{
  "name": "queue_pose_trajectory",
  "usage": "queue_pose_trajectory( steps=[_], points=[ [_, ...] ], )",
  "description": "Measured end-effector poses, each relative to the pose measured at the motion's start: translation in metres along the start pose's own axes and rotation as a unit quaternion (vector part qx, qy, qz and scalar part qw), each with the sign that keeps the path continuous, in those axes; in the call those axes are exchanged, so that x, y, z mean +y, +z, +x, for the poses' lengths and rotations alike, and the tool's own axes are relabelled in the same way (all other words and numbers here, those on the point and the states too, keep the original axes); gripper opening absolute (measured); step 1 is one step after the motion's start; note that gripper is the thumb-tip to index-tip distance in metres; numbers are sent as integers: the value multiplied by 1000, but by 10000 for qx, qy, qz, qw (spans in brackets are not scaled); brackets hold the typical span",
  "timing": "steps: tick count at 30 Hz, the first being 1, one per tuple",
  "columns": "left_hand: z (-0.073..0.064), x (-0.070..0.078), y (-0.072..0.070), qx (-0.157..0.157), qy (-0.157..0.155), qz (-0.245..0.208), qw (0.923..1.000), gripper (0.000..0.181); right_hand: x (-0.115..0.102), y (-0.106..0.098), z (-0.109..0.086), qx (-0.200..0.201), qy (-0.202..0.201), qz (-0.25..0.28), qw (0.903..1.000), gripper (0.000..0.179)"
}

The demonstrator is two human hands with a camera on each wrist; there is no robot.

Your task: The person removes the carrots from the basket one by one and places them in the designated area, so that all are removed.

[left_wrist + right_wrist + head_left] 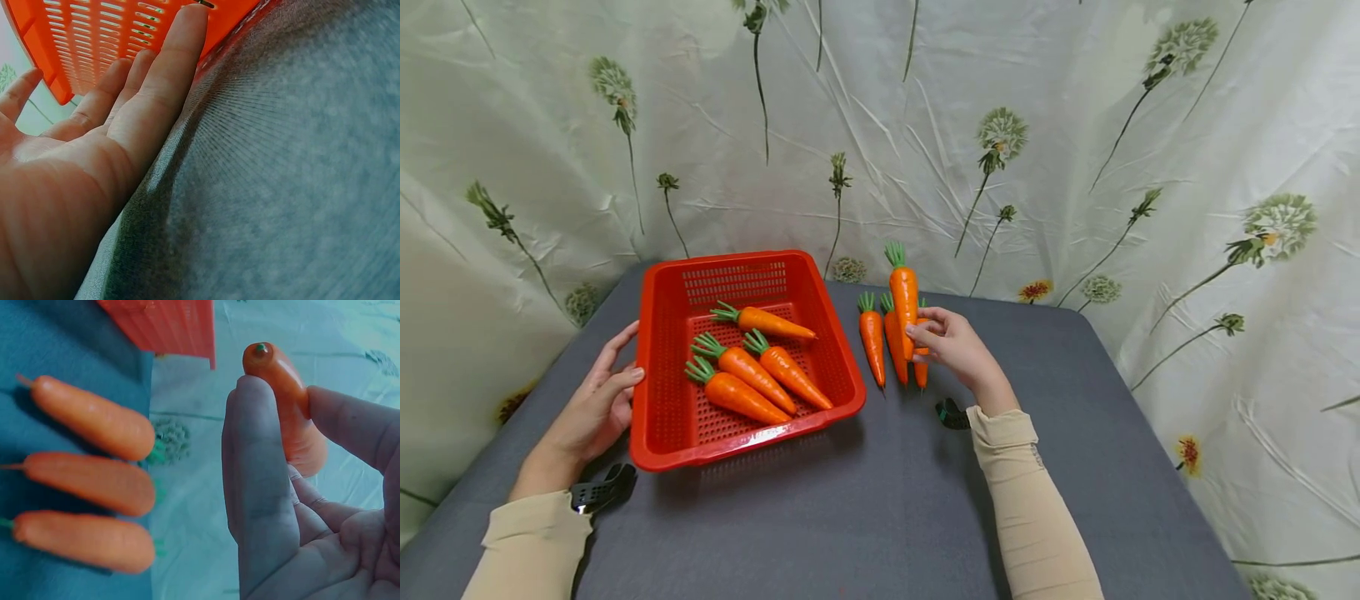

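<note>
A red slotted plastic basket (730,450) holds several orange carrots with green tops (775,371). Along its left side lies my left hand (587,412), thumb near the rim; in the left wrist view its extended fingers (165,81) rest against the slotted outer wall. My right hand (951,337) pinches a carrot (904,292) between thumb and fingers, above the table and right of the basket. Seen in the right wrist view, that held carrot (290,419) points its tip toward the camera. Below it, three carrots (90,481) lie side by side on the table.
The dark grey table (865,517) stands against a pale curtain (895,142) printed with dandelions, which also runs along both sides. A black wrist strap (604,490) sits at the left wrist, another (952,414) at the right.
</note>
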State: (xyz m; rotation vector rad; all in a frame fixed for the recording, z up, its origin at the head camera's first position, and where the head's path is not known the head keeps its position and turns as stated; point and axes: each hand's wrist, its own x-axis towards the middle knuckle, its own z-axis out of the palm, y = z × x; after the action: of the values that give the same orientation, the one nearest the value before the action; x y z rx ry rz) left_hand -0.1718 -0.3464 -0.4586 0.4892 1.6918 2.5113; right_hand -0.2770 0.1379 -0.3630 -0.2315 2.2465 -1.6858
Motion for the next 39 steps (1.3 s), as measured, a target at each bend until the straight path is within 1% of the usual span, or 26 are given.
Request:
queue_pose_trajectory(
  steps=[6, 9, 16, 20, 27, 33, 39],
  points=[
    [0, 0, 0, 6, -11, -43, 10000, 66, 18, -12, -12, 275, -70, 45, 9996, 56],
    [0, 1, 1, 14, -11, -42, 10000, 66, 26, -17, -16, 402, -38, 115, 9991, 55],
    [0, 2, 0, 44, -25, -48, 10000, 65, 45, -26, -24, 649, 218, 261, 9973, 57],
    [0, 2, 0, 47, -24, -40, 10000, 66, 54, -29, -27, 755, 297, 281, 9963, 58],
    [0, 2, 1, 101, -93, -23, 9999, 66, 68, -35, -27, 997, 464, 394, 9932, 56],
    [0, 2, 0, 50, -54, -46, 10000, 66, 78, -36, -25, 1040, 552, 499, 9918, 56],
    [0, 1, 0, 96, -51, 57, 9999, 67, 89, -36, -21, 1077, 659, 550, 9905, 57]
  ],
)
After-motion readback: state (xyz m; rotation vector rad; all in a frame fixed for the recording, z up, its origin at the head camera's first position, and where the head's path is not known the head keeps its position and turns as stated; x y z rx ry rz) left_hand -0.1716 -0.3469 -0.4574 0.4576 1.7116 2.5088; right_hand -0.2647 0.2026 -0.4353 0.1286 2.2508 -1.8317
